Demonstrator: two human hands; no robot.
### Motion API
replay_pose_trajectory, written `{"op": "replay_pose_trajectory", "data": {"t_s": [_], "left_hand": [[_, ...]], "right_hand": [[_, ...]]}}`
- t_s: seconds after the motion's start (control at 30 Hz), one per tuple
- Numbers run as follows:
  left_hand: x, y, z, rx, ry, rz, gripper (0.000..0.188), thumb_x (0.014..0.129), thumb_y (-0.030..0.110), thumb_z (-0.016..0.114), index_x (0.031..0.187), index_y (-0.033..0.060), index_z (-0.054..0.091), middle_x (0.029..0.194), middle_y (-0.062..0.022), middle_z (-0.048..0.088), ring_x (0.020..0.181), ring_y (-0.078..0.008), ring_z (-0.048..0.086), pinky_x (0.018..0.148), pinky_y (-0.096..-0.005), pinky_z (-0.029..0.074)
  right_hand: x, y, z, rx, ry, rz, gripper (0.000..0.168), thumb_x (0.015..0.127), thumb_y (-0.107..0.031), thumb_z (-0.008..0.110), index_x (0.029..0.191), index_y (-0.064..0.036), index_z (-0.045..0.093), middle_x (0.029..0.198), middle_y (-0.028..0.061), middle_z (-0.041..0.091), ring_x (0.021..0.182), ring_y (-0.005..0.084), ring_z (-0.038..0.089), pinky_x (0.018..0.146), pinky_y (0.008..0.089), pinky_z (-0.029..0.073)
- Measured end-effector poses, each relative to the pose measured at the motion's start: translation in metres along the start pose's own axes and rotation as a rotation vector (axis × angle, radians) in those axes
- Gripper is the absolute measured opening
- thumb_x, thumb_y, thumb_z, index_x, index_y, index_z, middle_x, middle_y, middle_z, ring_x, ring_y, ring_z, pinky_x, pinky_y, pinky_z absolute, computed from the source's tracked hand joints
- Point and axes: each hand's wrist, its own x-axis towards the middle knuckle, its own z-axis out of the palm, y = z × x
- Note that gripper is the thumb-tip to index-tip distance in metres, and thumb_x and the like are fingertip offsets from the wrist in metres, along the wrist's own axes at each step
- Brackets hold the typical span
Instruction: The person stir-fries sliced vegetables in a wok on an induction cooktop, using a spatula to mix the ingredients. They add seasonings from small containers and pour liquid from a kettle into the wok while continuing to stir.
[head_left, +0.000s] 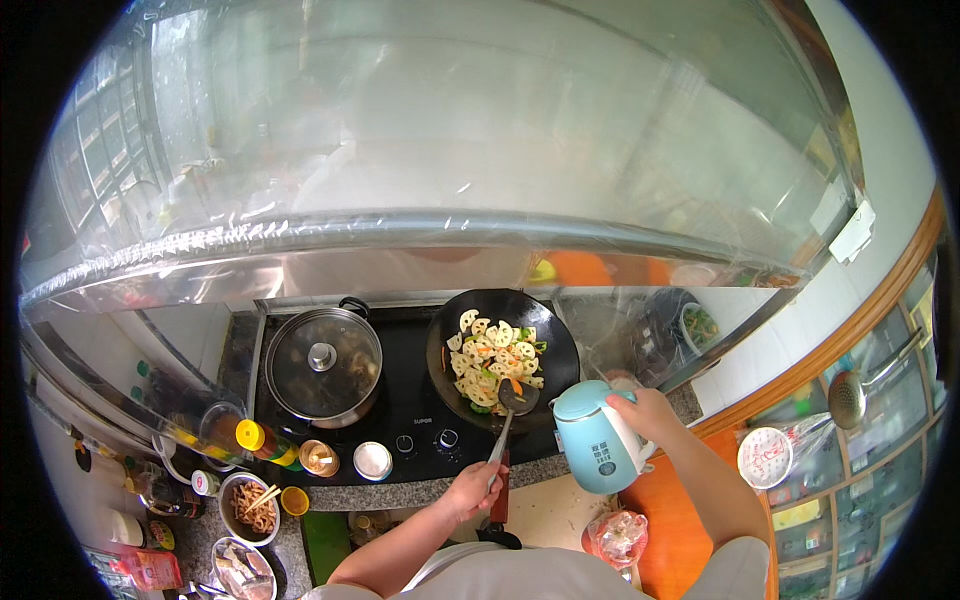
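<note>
A metal spatula (498, 444) is in my left hand (474, 489), its blade resting among sliced lotus root (504, 334) with carrot and green pepper pieces. These lie in a black wok (553, 315) on the right side of the black cooktop (394, 330). My right hand (649, 417) grips the handle of a light-blue electric kettle (592, 450), which is held at the wok's lower right with its lid closed. No water is seen leaving the spout. The wok's brown handle (500, 501) points towards me, just right of my left hand.
A glass-lidded pot (324, 367) stands on the cooktop's left. Bottles and jars line the left counter, with a bowl of cut meat and chopsticks (250, 508) and another bowl (244, 570). A range hood (420, 271) spans above. A bag (616, 538) lies at lower right.
</note>
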Motion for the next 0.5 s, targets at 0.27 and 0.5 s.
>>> {"op": "replay_pose_trajectory", "data": {"t_s": [0.27, 0.5], "left_hand": [[-0.003, 0.003, 0.002, -0.03, -0.011, -0.008, 0.029, 0.098, 0.028, 0.036, 0.102, 0.0018, 0.047, 0.062, -0.0004, 0.045, 0.037, -0.0087, 0.035, 0.033, -0.0228, 0.026], [-0.005, 0.004, 0.003, 0.016, -0.019, -0.01, 0.029, 0.098, 0.028, 0.035, 0.103, 0.0016, 0.046, 0.062, -0.0002, 0.044, 0.037, -0.0082, 0.035, 0.035, -0.0225, 0.027]], "right_hand": [[0.014, 0.009, 0.004, -0.062, -0.034, -0.032, 0.057, 0.081, -0.049, 0.057, 0.088, 0.007, 0.065, 0.079, 0.0237, 0.065, 0.078, 0.0336, 0.064, 0.069, 0.0384, 0.048], [0.02, 0.011, 0.003, -0.096, -0.048, -0.064, 0.063, 0.081, -0.054, 0.057, 0.088, 0.008, 0.063, 0.081, 0.0268, 0.063, 0.081, 0.0376, 0.062, 0.069, 0.0408, 0.047]]}}
